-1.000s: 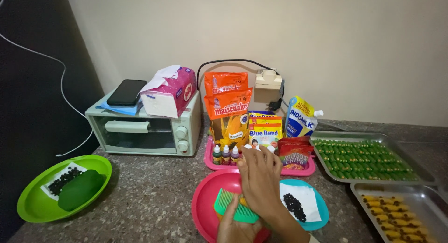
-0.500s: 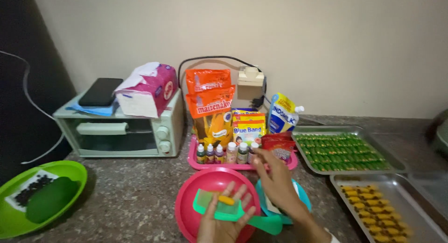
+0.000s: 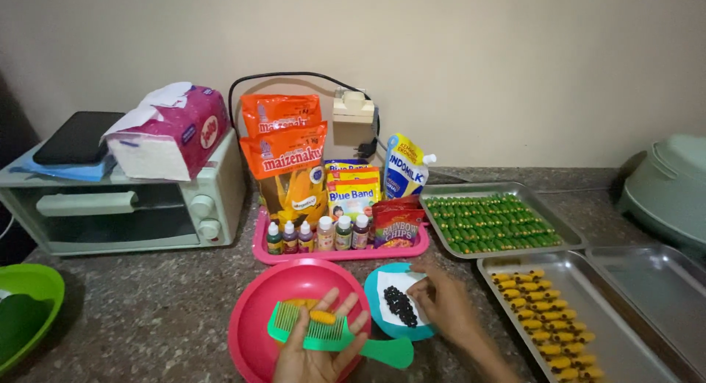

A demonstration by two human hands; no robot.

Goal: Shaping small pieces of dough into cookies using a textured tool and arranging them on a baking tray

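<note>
Over the pink bowl (image 3: 257, 309), my left hand (image 3: 316, 353) lies palm-up, fingers spread, holding a green comb (image 3: 331, 337) with a yellow dough piece (image 3: 322, 317) on its teeth, while my right hand (image 3: 445, 306) pinches at dark bits (image 3: 399, 306) on the teal plate (image 3: 379, 280) just beside it.
</note>
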